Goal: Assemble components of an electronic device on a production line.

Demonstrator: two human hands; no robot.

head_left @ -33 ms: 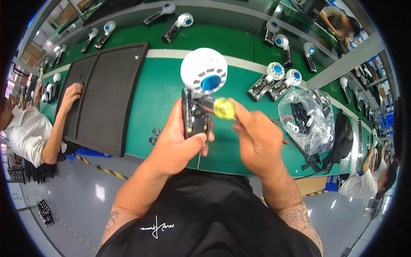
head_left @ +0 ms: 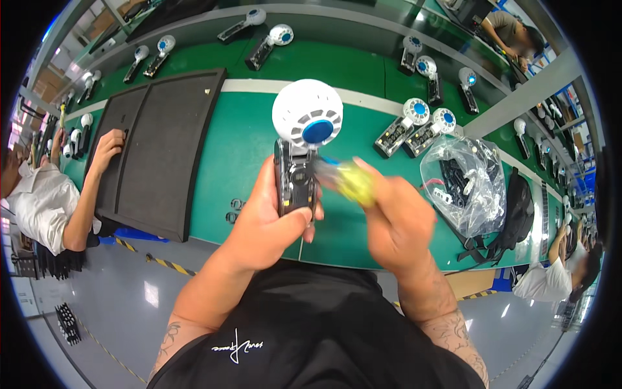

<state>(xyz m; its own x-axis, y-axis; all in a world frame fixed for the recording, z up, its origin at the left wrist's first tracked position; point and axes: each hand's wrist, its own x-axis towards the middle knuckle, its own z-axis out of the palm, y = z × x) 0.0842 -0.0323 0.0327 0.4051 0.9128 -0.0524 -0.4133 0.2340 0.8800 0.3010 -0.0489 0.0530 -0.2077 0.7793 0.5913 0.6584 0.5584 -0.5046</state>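
My left hand (head_left: 267,232) is closed around the black handle of a handheld device (head_left: 308,111), held upright over the green bench. The device has a white ball-shaped head with slots around a blue disc. Its handle faces up uncovered, showing dark inner parts. In my right hand (head_left: 403,223) is a screwdriver (head_left: 355,183) with a yellow see-through handle, smeared by motion. The tool's shaft points left toward the neck of the device; whether the tip touches cannot be made out. Small black clip-like parts (head_left: 232,218) lie on the bench left of my left hand.
A black panel or tray (head_left: 162,142) covers the bench's left side, with a co-worker's hand (head_left: 110,146) on it. Similar devices (head_left: 424,133) lie at the right and along the back. A clear plastic bag (head_left: 470,188) of parts sits beside a black bag (head_left: 517,211).
My right hand and the screwdriver have shifted slightly right and down, and the handle now tilts more. The device stays in my left hand, a little lower in view.
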